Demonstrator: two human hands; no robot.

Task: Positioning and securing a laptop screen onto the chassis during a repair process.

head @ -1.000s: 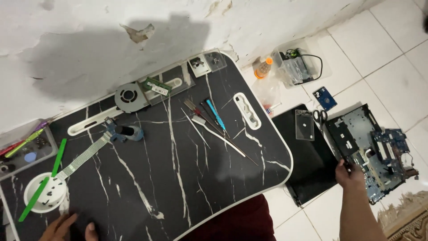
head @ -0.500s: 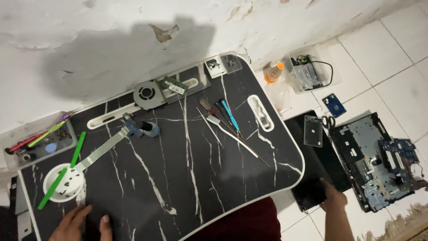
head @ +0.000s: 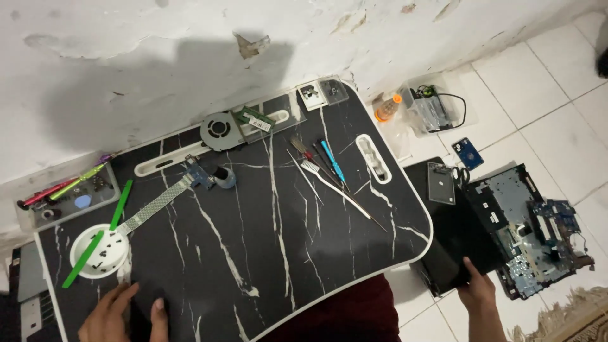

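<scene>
My right hand (head: 478, 292) grips the near edge of a flat black laptop panel (head: 453, 237) that lies on the white tiled floor beside the table. Just right of the panel sits an opened laptop chassis (head: 532, 234) with its circuit board exposed. My left hand (head: 120, 315) rests flat on the near left corner of the black marble-pattern lap table (head: 253, 253), fingers apart and holding nothing. A white bowl (head: 98, 253) with small screws and green sticks across it stands just above that hand.
On the table lie a cooling fan (head: 220, 130), a memory stick (head: 253, 118), screwdrivers and a brush (head: 329, 171), a ribbon cable (head: 155, 206) and a tool tray (head: 63, 196). The floor holds an orange-capped bottle (head: 386, 109), a bagged cable (head: 430, 107), scissors (head: 461, 174).
My right hand left the opened chassis, moved left and nearer, and took hold of the black panel's edge. My left hand stayed on the table corner.
</scene>
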